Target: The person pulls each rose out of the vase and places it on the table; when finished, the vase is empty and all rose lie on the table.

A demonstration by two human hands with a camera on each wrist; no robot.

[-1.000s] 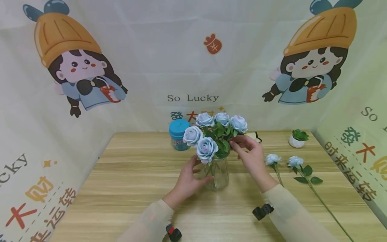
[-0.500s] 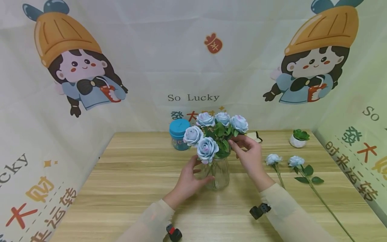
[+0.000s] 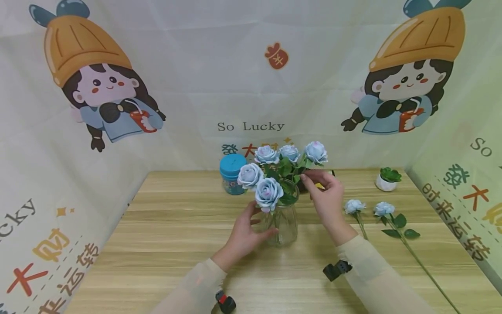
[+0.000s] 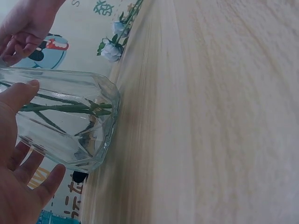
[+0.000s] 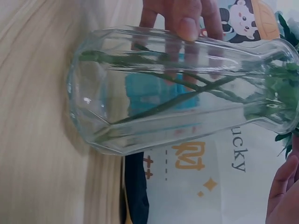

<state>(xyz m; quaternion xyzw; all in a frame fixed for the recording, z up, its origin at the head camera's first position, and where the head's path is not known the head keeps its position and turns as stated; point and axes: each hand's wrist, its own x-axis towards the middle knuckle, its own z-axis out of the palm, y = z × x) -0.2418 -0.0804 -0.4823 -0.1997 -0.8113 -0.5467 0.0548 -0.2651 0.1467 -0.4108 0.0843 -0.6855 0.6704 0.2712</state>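
Note:
A clear glass vase (image 3: 288, 229) stands upright on the wooden table, holding several pale blue artificial roses with green leaves. My left hand (image 3: 244, 233) holds the vase from its left side. In the left wrist view the thumb (image 4: 23, 91) lies along the glass, with the other fingers round the opposite side. At the rim, my right hand (image 3: 328, 198) pinches the stem of the rightmost rose (image 3: 315, 152) between thumb and fingers. Crossing green stems (image 5: 159, 105) show through the glass in the right wrist view.
Two loose roses lie on the table at right, one with a shorter visible stem (image 3: 361, 226) and one with a long leafy stem (image 3: 421, 261). A small potted succulent (image 3: 386, 181) sits farther back. A blue-lidded jar (image 3: 232, 174) and a partly hidden dark object (image 5: 135, 186) are behind the vase.
The rightmost rose has shifted slightly up and to the right, away from the other blooms, with my right hand on its stem. My left hand and the vase stay in place.

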